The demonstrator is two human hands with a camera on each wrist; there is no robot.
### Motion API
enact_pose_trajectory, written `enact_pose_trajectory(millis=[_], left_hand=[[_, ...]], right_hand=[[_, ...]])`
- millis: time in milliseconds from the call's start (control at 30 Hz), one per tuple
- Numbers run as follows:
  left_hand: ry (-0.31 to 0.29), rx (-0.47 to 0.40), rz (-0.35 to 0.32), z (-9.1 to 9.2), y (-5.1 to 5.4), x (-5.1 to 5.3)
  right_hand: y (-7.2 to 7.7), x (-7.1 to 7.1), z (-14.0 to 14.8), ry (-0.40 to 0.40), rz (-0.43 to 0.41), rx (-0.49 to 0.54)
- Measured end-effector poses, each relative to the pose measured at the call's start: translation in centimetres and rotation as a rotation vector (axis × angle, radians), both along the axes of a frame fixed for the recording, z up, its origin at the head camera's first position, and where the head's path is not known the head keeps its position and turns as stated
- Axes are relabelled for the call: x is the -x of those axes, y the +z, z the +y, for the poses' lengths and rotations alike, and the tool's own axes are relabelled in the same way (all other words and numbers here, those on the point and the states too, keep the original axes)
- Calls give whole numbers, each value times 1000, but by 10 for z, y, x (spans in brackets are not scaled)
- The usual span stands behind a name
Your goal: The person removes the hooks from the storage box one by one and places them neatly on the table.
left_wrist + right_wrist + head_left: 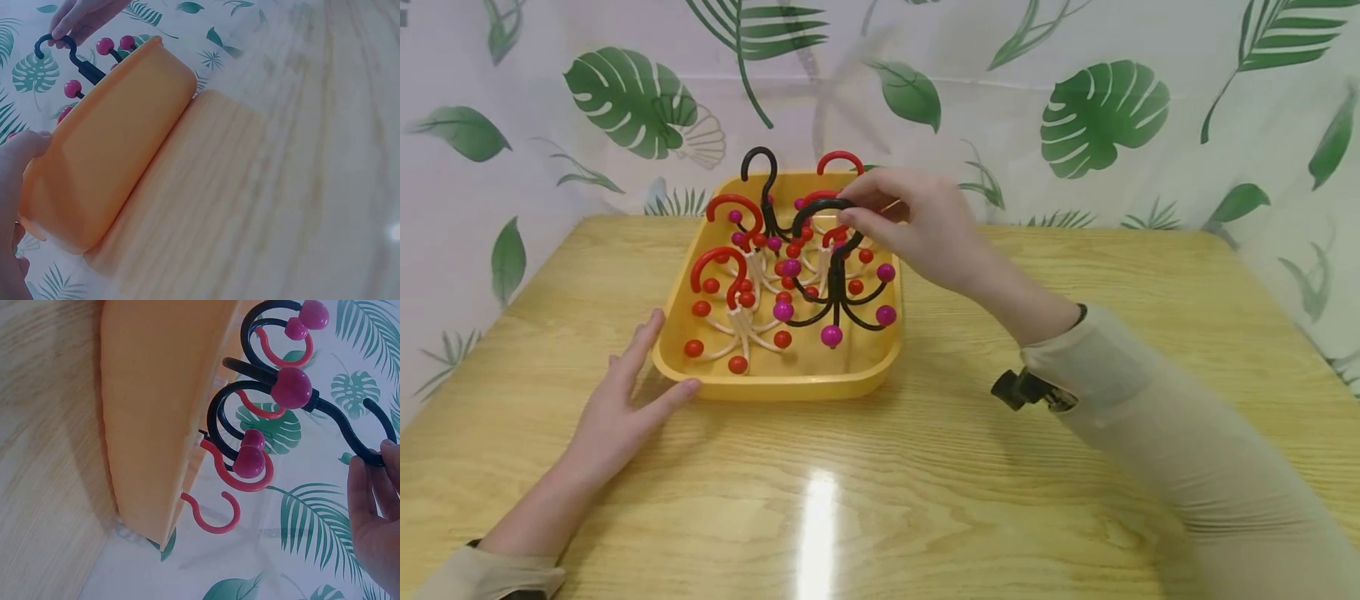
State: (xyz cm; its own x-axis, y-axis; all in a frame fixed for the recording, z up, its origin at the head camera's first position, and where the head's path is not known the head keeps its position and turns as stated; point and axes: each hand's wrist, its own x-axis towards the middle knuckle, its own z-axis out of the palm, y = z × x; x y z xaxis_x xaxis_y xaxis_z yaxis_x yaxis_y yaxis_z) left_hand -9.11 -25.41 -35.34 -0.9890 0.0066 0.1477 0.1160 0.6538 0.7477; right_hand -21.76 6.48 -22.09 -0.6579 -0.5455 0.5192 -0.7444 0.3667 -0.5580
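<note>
We see a right hand [921, 218] pinching, thumb against fingers, the curved top of a glossy black, hook-topped rack with splayed arms and magenta balls [837, 283]; it hangs over the right part of a deep yellow, round-cornered tray [775, 388], upright, balls above the rim. We judge it light and stiff (plastic, probably) – slightly slippery, its thin arms liable to snag; we would hold the hook or straight stem. The left hand [617, 396] is spread, thumb and fingers touching the tray's near-left corner.
</note>
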Motion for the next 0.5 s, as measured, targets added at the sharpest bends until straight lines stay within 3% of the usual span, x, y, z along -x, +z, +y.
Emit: enact_pose_trajectory(millis=[300,500], left_hand=[[-8,-4,17,2,-1,1],[-2,-10,6,2,-1,0]], right_hand=[[8,2,16,-60,-44,78],[14,7,29,-122,-24,103]])
